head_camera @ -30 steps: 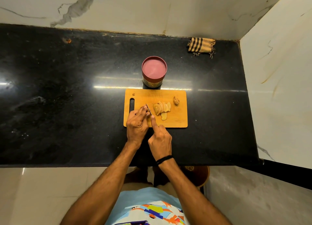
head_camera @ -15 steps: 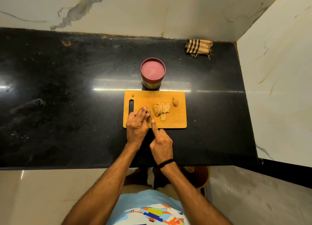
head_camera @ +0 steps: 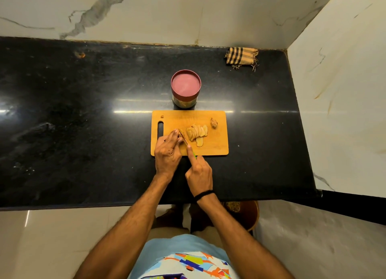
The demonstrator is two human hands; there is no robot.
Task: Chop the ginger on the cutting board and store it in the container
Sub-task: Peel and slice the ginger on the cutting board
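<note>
Slicing is the step in hand. Your left hand (head_camera: 168, 151) pins the unsliced ginger piece (head_camera: 180, 133) near the slotted end of the rectangular wooden cutting board (head_camera: 215, 148), fingers curled onto it. Your right hand (head_camera: 199, 172) grips the green-handled knife (head_camera: 184, 141), index finger laid along the spine. Tuck the left fingertips back, because the blade stands just beside them. Cut thin and even, matching the pale cut slices (head_camera: 197, 133) lying mid-board. The round steel container with maroon lid (head_camera: 186, 88) stands beyond the board, lid on. Open it before transfer.
</note>
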